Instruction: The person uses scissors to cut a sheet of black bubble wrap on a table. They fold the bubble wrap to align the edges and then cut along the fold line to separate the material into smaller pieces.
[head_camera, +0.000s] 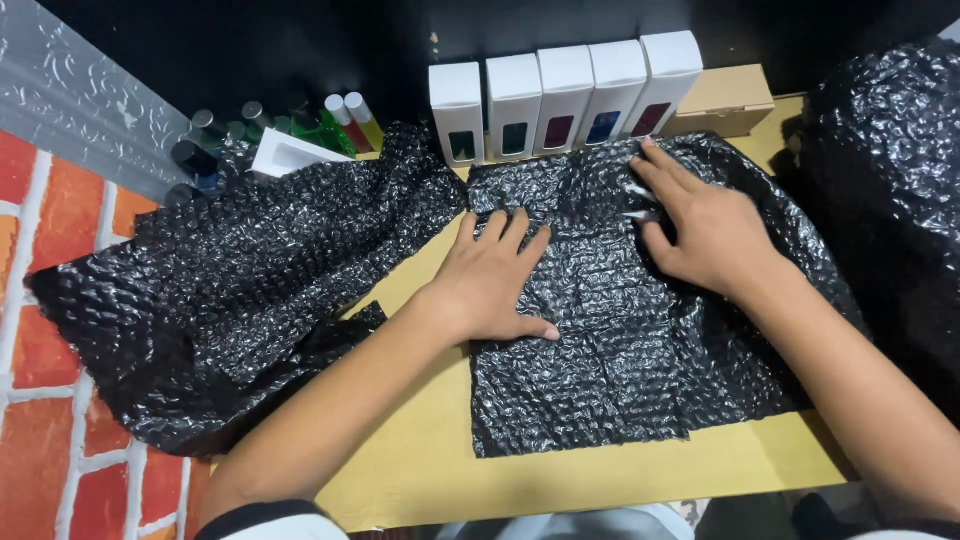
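Bubble wrap (620, 350) lies under your flat, open hands, left (495, 280) and right (700, 225), pinning it smooth; boxes (565, 95) stand beyond.

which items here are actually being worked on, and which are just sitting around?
In hand:
left hand and right hand, both flat on the bubble wrap sheet

Lying about:
second bubble wrap sheet
row of white boxes
small bottles
brown box
bubble wrap roll
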